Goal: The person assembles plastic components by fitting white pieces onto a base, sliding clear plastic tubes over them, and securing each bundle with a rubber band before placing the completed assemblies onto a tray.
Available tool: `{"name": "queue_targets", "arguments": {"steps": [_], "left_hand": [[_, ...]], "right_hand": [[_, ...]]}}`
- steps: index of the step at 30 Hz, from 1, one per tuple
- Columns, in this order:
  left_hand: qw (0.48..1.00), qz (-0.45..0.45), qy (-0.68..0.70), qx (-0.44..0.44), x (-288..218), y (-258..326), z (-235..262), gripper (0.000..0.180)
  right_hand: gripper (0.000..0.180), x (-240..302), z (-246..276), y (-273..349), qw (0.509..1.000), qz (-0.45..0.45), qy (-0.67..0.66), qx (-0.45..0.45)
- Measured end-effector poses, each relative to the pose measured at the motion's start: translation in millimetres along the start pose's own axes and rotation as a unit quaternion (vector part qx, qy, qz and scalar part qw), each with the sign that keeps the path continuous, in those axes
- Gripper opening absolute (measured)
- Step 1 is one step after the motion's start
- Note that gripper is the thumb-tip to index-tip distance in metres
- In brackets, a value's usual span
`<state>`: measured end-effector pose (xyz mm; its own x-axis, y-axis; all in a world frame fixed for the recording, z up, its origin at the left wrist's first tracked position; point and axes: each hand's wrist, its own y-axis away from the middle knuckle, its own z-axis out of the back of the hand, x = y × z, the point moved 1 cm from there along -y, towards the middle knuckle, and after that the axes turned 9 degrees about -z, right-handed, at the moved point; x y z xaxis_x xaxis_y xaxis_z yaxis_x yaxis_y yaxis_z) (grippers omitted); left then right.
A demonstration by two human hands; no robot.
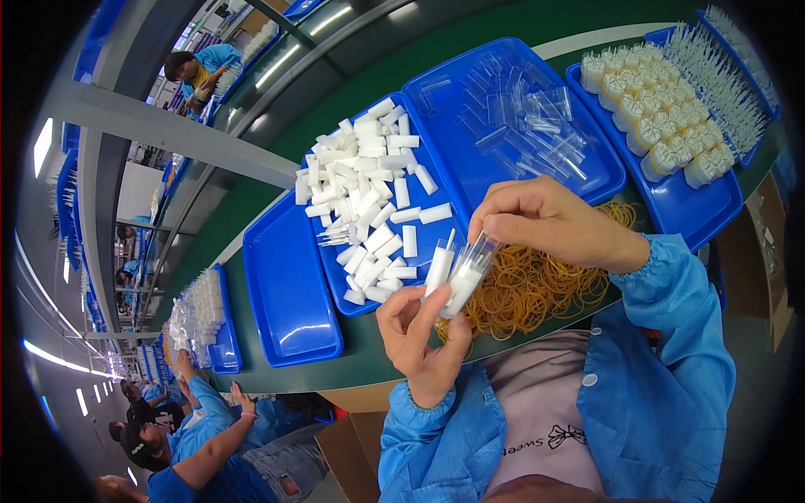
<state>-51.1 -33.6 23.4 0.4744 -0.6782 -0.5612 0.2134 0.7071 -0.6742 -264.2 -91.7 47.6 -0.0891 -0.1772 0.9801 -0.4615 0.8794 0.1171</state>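
Note:
Two white cylindrical pieces stand side by side between the fingers and thumb of my left hand. One has a thin white stem poking up from it. My right hand pinches the top of a clear plastic sleeve, which stands at the upper end of one white piece; how far it covers that piece I cannot tell. Just beyond my hands, a blue tray bears a heap of similar white pieces. Below my right forearm lies a large pile of tan rubber bands.
Loose clear plastic sleeves lie in another blue tray. At right, a blue tray bears banded bundles. A bare blue tray sits to the left on the green table. Co-workers sit along the left.

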Motion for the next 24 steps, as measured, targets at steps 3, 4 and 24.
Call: {"name": "queue_targets", "arguments": {"steps": [3,4,24], "left_hand": [[1.000,0.006,-0.015,0.001,4.0,1.7,-1.7,0.042],[1.000,0.006,-0.014,0.002,3.7,2.2,-1.8,0.042],[0.850,0.275,0.429,-0.136,18.5,17.7,-20.7,0.046]], "right_hand": [[0.020,7.8,-2.3,2.8,0.977,0.083,0.182,-0.068],[0.019,8.6,-4.1,3.5,0.971,0.108,0.196,-0.079],[0.013,2.1,-14.3,1.4,0.973,0.139,0.108,-0.147]]}}
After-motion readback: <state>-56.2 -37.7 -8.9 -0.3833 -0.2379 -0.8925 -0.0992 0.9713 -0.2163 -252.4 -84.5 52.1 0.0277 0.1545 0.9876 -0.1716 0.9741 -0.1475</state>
